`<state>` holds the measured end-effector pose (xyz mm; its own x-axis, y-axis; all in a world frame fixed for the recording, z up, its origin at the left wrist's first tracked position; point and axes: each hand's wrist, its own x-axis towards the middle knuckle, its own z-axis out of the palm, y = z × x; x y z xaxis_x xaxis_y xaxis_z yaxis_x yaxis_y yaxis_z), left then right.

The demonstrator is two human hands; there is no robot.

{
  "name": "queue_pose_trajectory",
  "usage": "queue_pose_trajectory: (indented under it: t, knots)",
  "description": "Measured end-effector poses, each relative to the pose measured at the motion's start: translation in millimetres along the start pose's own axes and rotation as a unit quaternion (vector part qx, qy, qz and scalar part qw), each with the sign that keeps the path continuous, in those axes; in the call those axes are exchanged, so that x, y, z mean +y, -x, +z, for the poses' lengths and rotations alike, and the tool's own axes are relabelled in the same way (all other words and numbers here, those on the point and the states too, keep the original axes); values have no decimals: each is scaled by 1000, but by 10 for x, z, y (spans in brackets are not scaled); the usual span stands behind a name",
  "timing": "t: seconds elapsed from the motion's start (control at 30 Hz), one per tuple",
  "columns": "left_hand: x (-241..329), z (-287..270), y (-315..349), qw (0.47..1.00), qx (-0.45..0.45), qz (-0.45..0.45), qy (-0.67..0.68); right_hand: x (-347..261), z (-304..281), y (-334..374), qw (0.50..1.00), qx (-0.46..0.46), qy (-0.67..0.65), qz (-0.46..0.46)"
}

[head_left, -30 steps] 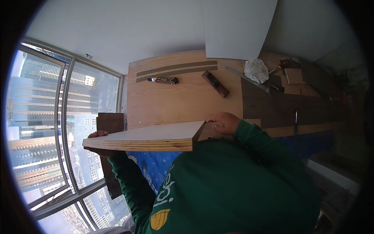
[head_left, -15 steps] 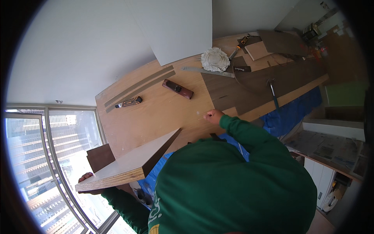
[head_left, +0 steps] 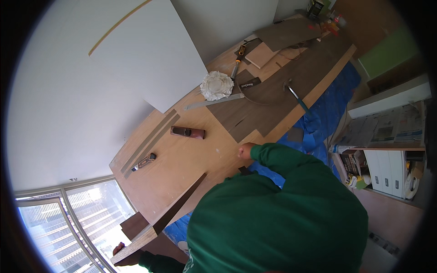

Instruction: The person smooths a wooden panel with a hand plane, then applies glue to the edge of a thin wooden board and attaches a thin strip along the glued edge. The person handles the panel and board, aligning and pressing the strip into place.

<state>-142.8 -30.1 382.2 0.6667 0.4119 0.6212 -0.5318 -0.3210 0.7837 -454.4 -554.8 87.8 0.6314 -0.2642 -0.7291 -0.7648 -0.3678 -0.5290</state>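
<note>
My left hand grips the outer end of a thick board, fingers over one side. The board has a pale, raw end and a dark brown edge, and its inner corner points over the worktable. My right hand is closed at the near side of the table; whether anything is in its fingers is hidden. Beyond it lies a reddish-brown hand plane with a black top. A utility knife lies farther left, beside two thin brown strips. A dark brown piece is next to the board.
A hammer lies on a brown sheet at right. Behind are a crumpled white bundle, a metal strip and a yellow-black handled tool. Blue sheeting hangs at the near edge. A white panel leans against the wall.
The board has turned so its white broad face no longer shows, with my left hand still on its end. My right hand stays closed near the table edge. The whole view has rotated.
</note>
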Motion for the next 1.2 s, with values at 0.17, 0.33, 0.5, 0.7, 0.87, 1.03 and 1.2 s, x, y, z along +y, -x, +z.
queue_pose_trajectory:
  t: [0.17, 0.33, 0.5, 0.7, 0.87, 1.03, 1.2]
  knots:
    - [-68, -61, -31, 997, 20, -72, 7, 133, -40, 32, 1000, 20, -2, 5]
    - [-398, -247, -172, 995, -9, -89, 55, 206, -74, 97, 999, 29, -9, 13]
    - [-558, -279, -238, 997, 5, -47, 65, 455, 56, 198, 997, 65, -31, 1]
    - [-108, -110, -26, 969, -3, -186, 162, 1054, 548, 287, 988, 149, -4, -41]
    - [-28, -225, -151, 929, -152, -269, 206, 1676, 1002, 566, 979, 168, -14, 115]
    - [-295, -309, -431, 954, -284, -89, 27, 2163, 1442, 1222, 970, 155, 22, 188]
    - [176, -186, -205, 959, -245, -120, 75, 2381, 1906, 2126, 966, 134, 29, 218]
